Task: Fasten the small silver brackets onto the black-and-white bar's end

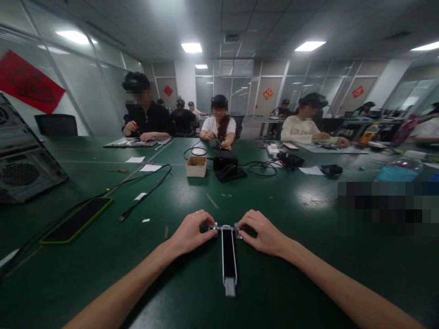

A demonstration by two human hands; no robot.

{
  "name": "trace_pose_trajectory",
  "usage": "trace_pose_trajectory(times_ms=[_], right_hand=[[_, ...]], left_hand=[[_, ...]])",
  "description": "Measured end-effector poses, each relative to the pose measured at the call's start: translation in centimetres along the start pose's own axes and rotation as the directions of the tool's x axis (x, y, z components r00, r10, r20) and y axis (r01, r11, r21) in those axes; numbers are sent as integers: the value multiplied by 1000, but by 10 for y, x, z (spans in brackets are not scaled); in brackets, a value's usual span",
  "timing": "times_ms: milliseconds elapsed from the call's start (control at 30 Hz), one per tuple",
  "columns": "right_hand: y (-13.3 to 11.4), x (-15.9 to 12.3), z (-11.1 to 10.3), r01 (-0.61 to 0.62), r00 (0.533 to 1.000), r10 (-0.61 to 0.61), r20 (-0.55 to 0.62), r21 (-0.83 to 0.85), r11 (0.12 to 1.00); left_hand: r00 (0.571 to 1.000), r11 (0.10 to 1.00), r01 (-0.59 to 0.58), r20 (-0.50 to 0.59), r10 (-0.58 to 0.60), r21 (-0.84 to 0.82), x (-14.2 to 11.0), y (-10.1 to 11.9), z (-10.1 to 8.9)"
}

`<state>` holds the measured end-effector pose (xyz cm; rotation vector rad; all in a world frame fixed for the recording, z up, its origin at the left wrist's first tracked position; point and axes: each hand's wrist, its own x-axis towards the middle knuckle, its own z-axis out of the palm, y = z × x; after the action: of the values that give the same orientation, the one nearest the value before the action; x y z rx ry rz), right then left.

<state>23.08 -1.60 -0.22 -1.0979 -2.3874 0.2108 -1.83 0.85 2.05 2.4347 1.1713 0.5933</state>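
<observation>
On the green table in front of me lies a long narrow device [229,258] with a black top and pale metal edges. A short crosspiece at its far end makes it T-shaped, and a silver block [230,287] sits at its near end. My left hand [194,230] is closed, thumb and fingertips pinching the small metal piece at the crosspiece's left end. At the right end, my right hand [259,230] pinches the matching metal piece in the same way. The fingertips partly cover both metal pieces. I cannot tell what kind of device it is.
A phone with a green edge [78,220] and a black cable [147,194] lie to the left. Ahead are a small open box [196,167] and a black box-shaped device [225,160]. A computer case [27,157] stands far left. Several people work across the table.
</observation>
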Motion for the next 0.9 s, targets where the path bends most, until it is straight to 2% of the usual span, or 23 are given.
trace_pose_trajectory(times_ms=[167,333,500,633,800,900], right_hand=[[-1,0,-1,-8,1000,8,-13,8,1000],[-1,0,-1,-8,1000,9,10,-22,1000],[-3,1,-2,-25,1000,26,16,-14,1000],[-4,1,-2,-18,1000,19,18,-9,1000],[-3,2,-1,-11,1000,11,11,-7,1000],[-2,1,1,-7,1000,7,1,-13,1000]], left_hand=[[1000,1000,1,25,-1,-7,0,-2,1],[1000,1000,-4,-16,4,-7,0,0,-1],[998,999,-40,42,40,12,-2,0,-1],[997,998,-63,-41,63,3,-2,-2,0],[999,998,-52,16,51,37,-2,-3,0],[996,997,-74,-44,74,12,-2,-4,2]])
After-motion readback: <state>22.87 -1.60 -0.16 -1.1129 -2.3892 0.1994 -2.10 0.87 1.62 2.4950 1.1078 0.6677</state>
